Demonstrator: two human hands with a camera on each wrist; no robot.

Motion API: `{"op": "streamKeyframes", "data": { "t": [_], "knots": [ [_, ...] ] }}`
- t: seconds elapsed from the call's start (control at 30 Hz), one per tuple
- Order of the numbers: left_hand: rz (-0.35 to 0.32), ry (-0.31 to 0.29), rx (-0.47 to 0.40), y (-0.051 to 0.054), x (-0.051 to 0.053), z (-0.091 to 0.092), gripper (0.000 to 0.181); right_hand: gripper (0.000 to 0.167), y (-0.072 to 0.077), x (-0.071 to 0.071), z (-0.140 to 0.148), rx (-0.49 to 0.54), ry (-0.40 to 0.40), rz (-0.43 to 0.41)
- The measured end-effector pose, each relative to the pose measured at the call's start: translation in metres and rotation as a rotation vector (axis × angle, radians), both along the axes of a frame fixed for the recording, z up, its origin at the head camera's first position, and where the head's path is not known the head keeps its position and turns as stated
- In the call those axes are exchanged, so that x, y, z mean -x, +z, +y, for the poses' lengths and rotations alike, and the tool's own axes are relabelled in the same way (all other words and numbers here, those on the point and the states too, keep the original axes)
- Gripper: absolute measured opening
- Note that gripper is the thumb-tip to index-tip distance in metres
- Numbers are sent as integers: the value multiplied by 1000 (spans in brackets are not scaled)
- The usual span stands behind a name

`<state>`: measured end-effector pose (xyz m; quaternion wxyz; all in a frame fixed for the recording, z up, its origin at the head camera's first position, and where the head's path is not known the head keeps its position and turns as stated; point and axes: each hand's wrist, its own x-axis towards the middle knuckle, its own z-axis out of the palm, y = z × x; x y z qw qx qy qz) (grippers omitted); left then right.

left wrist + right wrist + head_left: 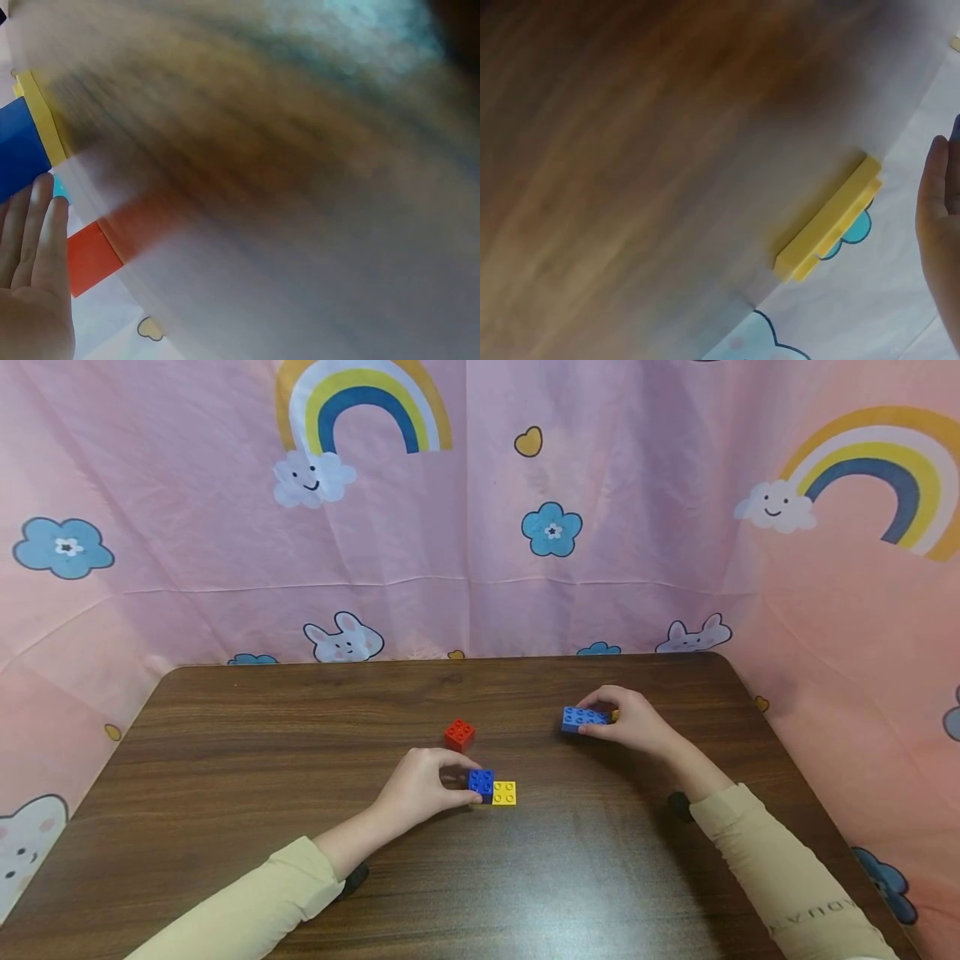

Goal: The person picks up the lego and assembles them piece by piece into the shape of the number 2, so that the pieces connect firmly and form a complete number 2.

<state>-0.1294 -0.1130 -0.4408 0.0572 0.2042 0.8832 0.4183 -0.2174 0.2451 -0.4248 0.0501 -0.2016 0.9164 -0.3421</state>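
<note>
My left hand [420, 789] pinches a dark blue two-by-two-stud brick [481, 783] between thumb and fingers. Right beside it shows a yellow studded piece [505, 793]; in the left wrist view this yellow piece [46, 124] lies low against the table, partly behind the blue brick [21, 146]. Farther back, a red brick [459, 735] stands apart from the fingers. My right hand [633, 722] grips a longer, lighter blue brick [581, 719] by its sides. Another yellow brick [615, 716] is mostly hidden by that hand; the right wrist view shows it as a low, long yellow brick [829, 221] on the table.
The bricks are on a brown wood-grain table [300, 718]. A pink curtain [487, 618] with rainbows, flowers and rabbits hangs behind it and along its sides. Dark bands show under both wrists.
</note>
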Motion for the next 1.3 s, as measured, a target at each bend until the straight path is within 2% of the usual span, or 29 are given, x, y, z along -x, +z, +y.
{"op": "streamKeyframes", "data": {
  "t": [0.33, 0.97, 1.3],
  "knots": [
    [-15, -3, -37, -1, 0, 1, 35, 32, 5, -9, -9, 0, 24, 27],
    [1, 16, -15, 0, -1, 3, 37, 33, 13, -25, -27, 69, 108, 52],
    [32, 25, 20, -1, -1, 2, 37, 32, 19, -33, -40, 91, 139, 58]
  ]
}}
